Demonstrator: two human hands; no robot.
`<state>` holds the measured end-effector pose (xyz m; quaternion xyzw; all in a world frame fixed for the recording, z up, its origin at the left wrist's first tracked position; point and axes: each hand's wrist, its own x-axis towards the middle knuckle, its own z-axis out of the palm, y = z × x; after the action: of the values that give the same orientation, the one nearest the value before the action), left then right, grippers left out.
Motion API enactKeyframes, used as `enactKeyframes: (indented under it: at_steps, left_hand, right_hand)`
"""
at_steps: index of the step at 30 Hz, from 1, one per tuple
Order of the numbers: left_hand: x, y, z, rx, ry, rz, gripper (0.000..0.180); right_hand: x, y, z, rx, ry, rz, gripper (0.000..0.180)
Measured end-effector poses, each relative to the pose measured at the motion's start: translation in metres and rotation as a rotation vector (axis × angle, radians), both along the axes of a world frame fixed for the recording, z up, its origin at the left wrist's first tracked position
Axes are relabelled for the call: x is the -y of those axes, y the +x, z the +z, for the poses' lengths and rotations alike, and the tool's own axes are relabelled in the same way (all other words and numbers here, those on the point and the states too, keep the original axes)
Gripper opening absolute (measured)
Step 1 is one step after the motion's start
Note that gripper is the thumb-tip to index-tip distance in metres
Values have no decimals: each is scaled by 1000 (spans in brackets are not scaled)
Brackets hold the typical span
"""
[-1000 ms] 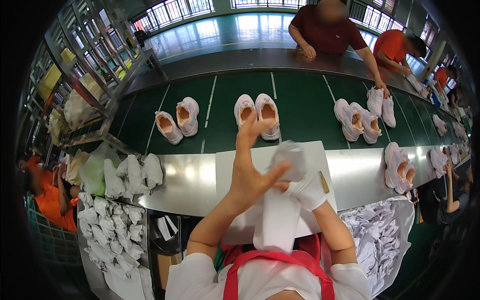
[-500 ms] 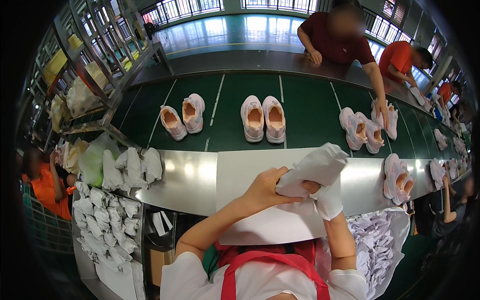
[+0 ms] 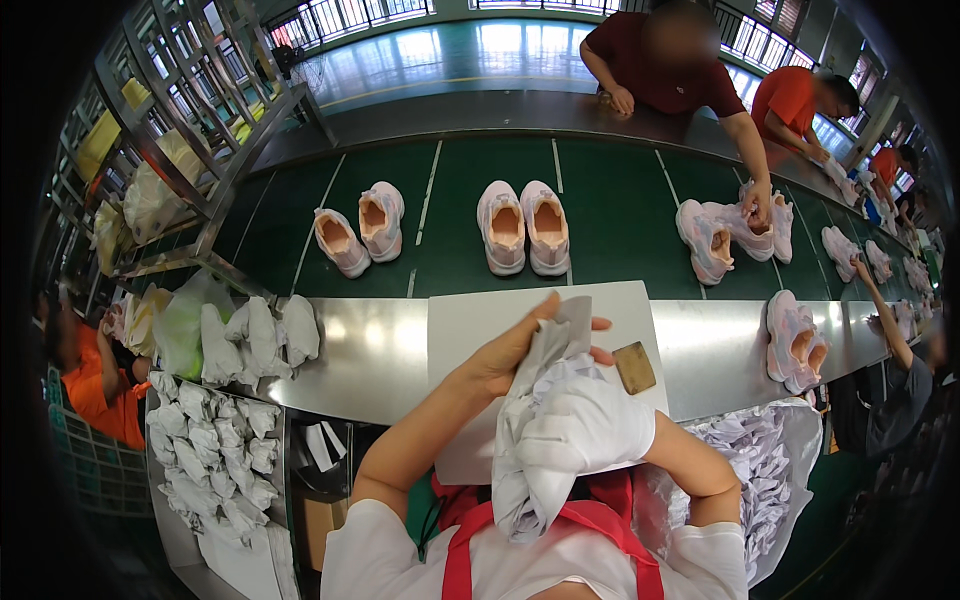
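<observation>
My left hand (image 3: pixel 508 352) is closed on the upper edge of a crumpled bundle of white wrapping paper (image 3: pixel 528 478). The bundle hangs down toward my apron, and whatever it may contain is hidden. My right hand (image 3: pixel 598 420), in a white glove with bare fingertips, presses against the paper from the right; its fingers are partly behind the sheet. Under both hands lies a white board (image 3: pixel 455 340). A small brown block (image 3: pixel 633 369) rests on the board, just right of my right fingertips.
Pink-white sneakers (image 3: pixel 522 230) stand in pairs on the green conveyor (image 3: pixel 450 270). Another pair (image 3: pixel 796 342) sits on the metal ledge. White paper bundles (image 3: pixel 215 440) fill a tray at left; crumpled paper (image 3: pixel 755 490) fills a bag at right. Across the belt a person (image 3: pixel 665 75) touches a sneaker.
The paper bundle has swung from pointing up and right to hanging down toward me. My right hand has turned over it, and the brown block has come into sight.
</observation>
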<state>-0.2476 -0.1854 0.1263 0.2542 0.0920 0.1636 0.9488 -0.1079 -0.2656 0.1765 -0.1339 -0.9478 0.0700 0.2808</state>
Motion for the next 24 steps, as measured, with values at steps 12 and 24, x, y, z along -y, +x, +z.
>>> enactKeyframes:
  at_steps: [12, 24]
  left_hand:
    - [14, -21, 0, -117, 709, 483, 57]
    - [4, -14, -10, -461, 807, 1092, 33]
  right_hand:
    - [-18, 5, -32, -456, -646, -726, 57]
    - [-28, -32, -43, -364, -502, -777, 82]
